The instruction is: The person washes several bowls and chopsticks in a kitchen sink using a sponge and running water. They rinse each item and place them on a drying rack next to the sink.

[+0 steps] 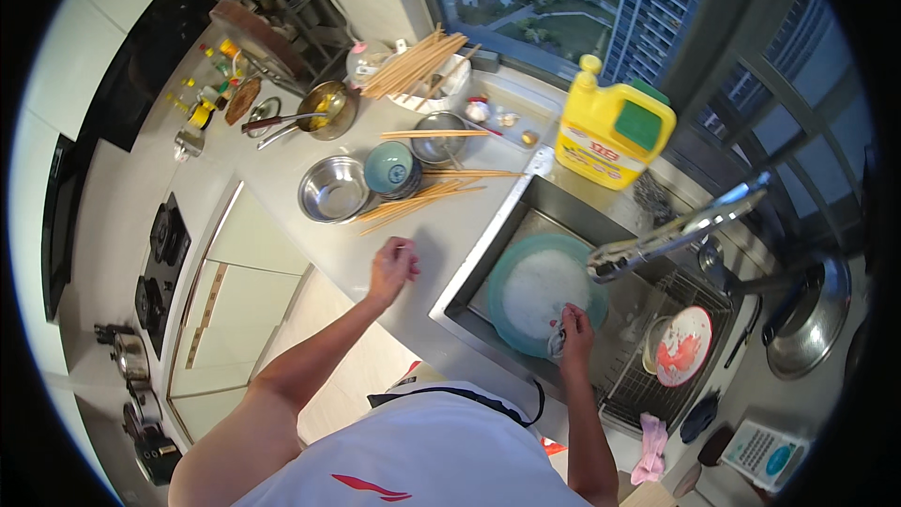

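My left hand [395,269] hovers over the light counter near its front edge, fingers loosely bent, with no object visible in it. Closest to it lie several wooden chopsticks [415,203] beside stacked blue-green bowls [391,167] and a stainless steel bowl [334,189]. At the near right rim of a teal plastic basin [501,317], my right hand [578,329] grips a small crumpled grey-white cloth or scrubber [556,342], whose exact kind I cannot tell. White suds [542,289] cover the water in the basin, which stands inside the steel sink [486,253].
A faucet [662,243] reaches over the basin from the right. Behind the sink stands a yellow detergent jug [605,127]. A red-and-white plate [683,346] leans on the wire rack [626,387]. Farther left are a saucepan [331,113] and another metal bowl [438,141] with chopsticks across it.
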The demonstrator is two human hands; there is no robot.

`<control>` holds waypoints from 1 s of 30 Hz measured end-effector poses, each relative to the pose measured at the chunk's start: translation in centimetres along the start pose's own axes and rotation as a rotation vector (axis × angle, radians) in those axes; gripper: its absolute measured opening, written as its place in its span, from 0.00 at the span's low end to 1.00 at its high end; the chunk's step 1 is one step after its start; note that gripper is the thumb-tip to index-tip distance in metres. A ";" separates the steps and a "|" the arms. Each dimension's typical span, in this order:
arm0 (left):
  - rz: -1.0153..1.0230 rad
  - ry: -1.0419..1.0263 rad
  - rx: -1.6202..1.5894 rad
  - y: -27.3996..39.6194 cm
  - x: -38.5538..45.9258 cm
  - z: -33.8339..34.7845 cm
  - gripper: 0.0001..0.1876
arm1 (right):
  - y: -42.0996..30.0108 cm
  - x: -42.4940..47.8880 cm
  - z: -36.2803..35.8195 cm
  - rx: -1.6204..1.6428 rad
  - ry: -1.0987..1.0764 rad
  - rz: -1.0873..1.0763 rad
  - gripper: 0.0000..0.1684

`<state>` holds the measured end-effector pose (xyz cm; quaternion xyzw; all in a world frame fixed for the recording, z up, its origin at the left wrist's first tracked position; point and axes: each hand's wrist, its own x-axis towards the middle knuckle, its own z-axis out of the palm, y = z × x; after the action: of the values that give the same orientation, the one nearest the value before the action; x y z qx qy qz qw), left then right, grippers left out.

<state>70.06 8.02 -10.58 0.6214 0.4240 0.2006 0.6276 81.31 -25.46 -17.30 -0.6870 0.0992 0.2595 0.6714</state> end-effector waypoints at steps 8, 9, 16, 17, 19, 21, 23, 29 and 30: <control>-0.025 0.574 -0.063 0.5 9.0 -15.0 0.27 | 4.1 8.2 0.7 -1.040 -0.023 -0.366 0.33; -0.025 0.541 -0.040 1.0 9.7 -15.7 0.23 | 4.5 8.5 1.0 -1.159 0.004 -0.381 0.35; 0.157 0.415 0.022 3.5 9.4 -17.2 0.08 | 8.1 9.9 -0.2 -1.175 -0.313 -0.156 0.39; 0.205 0.435 0.029 4.2 8.5 -17.3 0.08 | 8.5 10.3 -1.1 -1.140 -0.362 -0.126 0.39; 0.294 0.472 0.044 5.7 5.6 -17.4 0.08 | 4.8 8.2 0.3 -1.164 -0.139 -0.123 0.36; 0.388 0.469 0.061 7.7 2.4 -16.4 0.08 | 3.2 6.5 1.8 -1.172 0.037 -0.148 0.34; 0.476 0.411 0.078 9.5 -0.3 -14.6 0.08 | 3.8 6.2 2.5 -1.162 0.084 -0.180 0.33; 0.648 -0.043 0.338 8.4 -4.0 -4.0 0.07 | 7.9 7.7 1.8 -1.095 -0.207 -0.114 0.30; 0.681 -0.159 0.417 7.6 -3.9 -1.4 0.06 | 7.2 7.0 2.1 -1.120 -0.120 -0.155 0.28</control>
<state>68.82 6.95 -2.08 0.8537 0.1755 0.2580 0.4168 83.28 -22.50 -26.90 -0.9276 -0.1428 0.2610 0.2261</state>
